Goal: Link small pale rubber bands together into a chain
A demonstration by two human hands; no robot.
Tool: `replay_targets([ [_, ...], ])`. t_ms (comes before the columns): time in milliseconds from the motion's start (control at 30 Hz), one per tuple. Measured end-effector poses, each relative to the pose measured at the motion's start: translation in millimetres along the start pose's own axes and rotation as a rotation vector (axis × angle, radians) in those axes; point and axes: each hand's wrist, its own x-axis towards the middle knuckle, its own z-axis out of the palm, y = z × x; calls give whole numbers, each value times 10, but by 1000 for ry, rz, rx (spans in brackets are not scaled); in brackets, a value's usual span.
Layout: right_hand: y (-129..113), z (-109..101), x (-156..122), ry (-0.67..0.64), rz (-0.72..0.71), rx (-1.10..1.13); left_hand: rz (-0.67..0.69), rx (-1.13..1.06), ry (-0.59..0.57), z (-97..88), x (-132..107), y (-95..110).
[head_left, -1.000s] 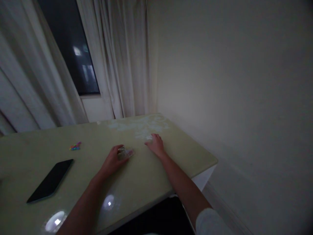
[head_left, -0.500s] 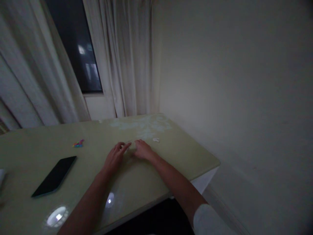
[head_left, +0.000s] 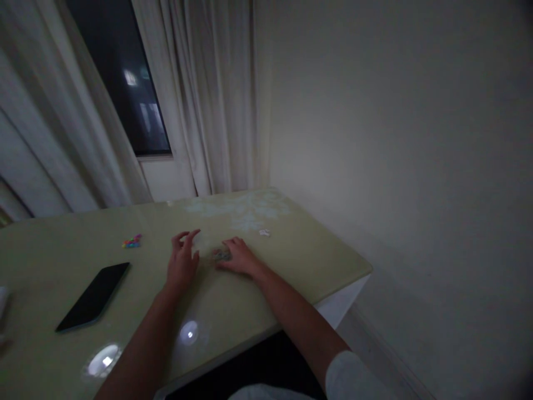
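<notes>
Clear container (head_left: 222, 255), small and blurred, was in the right hand (head_left: 239, 256), low over the table (head_left: 258, 300); I couldn't tell whether its underside touched the top. Nearest the person, a pale sleeve (head_left: 352, 375) and the table's front edge came first, then a flat dark tablet (head_left: 94, 297) lying off to the left, well apart from both hands. Past that, the left hand (head_left: 182, 264) stood just beside the container with thumb and fingers spread and nothing I could make out between them. The right thumb and fingers were curved partway closed around the container's side.

That was the change: a second earlier the left hand had cupped it while the right was over the white bits (head_left: 264, 233); half a second on, both hands had met there. To my eye, the container had passed into the right hand's keeping, leaving the left free. Farther out, those white bits lay uncovered beyond the right hand, and a little heap of coloured pieces (head_left: 132, 241) sat where it had been, to the left. Behind everything hung the curtain (head_left: 225, 111), beside a dark window (head_left: 120, 83).
</notes>
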Motion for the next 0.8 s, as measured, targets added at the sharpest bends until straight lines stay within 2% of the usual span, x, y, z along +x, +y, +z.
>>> replay_targets([
  [167, -159, 180, 66, -16, -184, -153, -206, -38, 85, -86, 90, -301],
  [267, -172, 187, 161, -81, -256, -171, -281, -51, 40, -103, 133, -416],
  [367, -77, 51, 199, -140, -286, -152, -297, -97, -69, -89, 128, -445],
  [467, 105, -149, 121, -180, -287, -115, -263, -170, -192, -63, 86, -425],
  [600, 324, -331, -87, -154, -253, -28, -186, -223, -316, -81, 57, -377],
  [700, 377, -351, -197, -95, -220, 69, -119, -184, -294, -109, 86, -268],
  [800, 399, -344, -222, -37, -180, 165, -32, -133, -238, -49, 84, -28],
])
